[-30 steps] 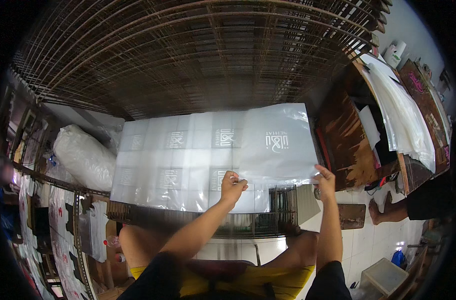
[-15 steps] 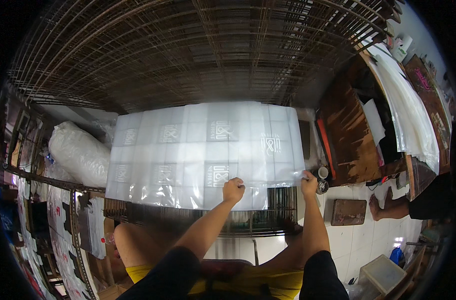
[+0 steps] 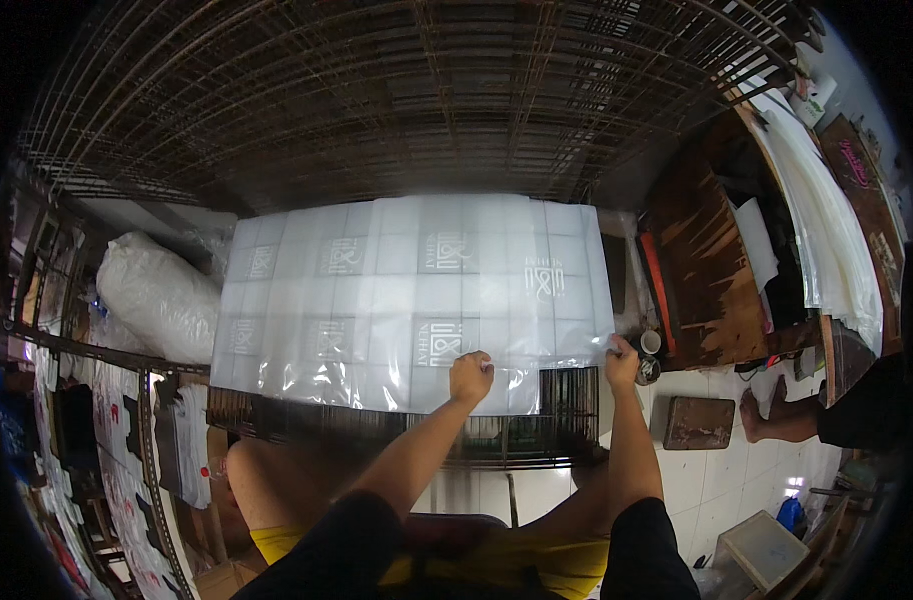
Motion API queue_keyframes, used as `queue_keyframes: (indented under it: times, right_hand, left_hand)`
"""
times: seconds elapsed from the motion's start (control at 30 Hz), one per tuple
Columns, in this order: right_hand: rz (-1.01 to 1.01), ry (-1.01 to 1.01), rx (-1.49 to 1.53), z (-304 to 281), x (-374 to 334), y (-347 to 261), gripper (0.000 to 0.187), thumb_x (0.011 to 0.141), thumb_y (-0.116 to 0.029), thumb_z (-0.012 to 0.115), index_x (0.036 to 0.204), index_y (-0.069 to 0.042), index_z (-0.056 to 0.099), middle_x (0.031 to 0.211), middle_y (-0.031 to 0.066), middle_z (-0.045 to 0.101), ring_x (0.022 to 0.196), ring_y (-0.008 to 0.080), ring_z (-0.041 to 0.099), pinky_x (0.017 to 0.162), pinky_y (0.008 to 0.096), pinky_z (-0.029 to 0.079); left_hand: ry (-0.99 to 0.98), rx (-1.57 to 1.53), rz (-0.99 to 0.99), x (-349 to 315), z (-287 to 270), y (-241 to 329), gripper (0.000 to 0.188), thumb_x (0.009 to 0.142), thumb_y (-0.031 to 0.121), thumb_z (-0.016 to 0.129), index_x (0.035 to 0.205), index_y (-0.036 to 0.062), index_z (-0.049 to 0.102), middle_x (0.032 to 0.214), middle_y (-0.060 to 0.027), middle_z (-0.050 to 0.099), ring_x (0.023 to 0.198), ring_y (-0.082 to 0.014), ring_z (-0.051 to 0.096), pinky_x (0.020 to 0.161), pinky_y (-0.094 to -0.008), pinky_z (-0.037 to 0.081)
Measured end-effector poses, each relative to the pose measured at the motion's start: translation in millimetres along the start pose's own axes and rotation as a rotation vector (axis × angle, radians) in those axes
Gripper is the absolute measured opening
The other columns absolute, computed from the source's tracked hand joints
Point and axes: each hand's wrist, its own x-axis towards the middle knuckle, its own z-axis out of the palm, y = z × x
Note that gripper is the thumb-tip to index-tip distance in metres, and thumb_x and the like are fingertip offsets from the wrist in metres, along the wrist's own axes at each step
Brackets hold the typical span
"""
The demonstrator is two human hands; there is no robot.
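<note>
Several translucent plastic bags [image 3: 377, 300] with white printed designs overlap in a row across the rack in front of me. The rightmost plastic bag [image 3: 577, 320] has its near edge between my two hands. My left hand [image 3: 471, 379] is closed in a pinch near that bag's left corner, over the neighbouring bag. At the bag's right corner, the fingers of my right hand [image 3: 622, 363] pinch the film. The near edge runs fairly straight from one hand to the other, with bare rack showing below it.
A wire drying rack [image 3: 377, 100] rises behind the bags. At left lies a bulky plastic-wrapped roll [image 3: 157, 300]. Small cups [image 3: 650, 343] stand by my right hand. On the tiled floor are a brown block [image 3: 699, 423] and another person's foot [image 3: 767, 412]. White sheets [image 3: 817, 220] hang at right.
The view has shifted slightly. Both hands keep their pinch on the rightmost bag, which lies in nearly the same place on the rack.
</note>
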Motion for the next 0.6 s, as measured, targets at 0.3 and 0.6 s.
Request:
queue_keyframes:
  times: [0.3,0.6]
  right_hand:
    - [0.051,-0.055,0.056,-1,-3,-25,0.036,0.072,-0.001,0.057,0.108,-0.003,0.063,0.097,0.0215,0.065,0.086,0.0288,0.064,0.077,0.0338,0.047]
    - [0.037,-0.067,0.048,7,0,-10,0.039,0.073,-0.001,0.059,0.112,-0.004,0.061,0.108,0.0183,0.063,0.099,0.0262,0.061,0.084,0.0314,0.045]
  left_hand:
    - [0.021,0.064,-0.010,0,-2,-6,0.016,0.072,0.015,0.067,0.087,0.0072,0.067,0.078,-0.0127,0.063,0.074,-0.0272,0.063,0.070,-0.0372,0.051]
    - [0.071,0.041,-0.020,-3,-7,-7,0.023,0.072,0.016,0.068,0.094,0.0103,0.065,0.100,-0.0132,0.054,0.085,-0.0299,0.060,0.076,-0.0400,0.050]
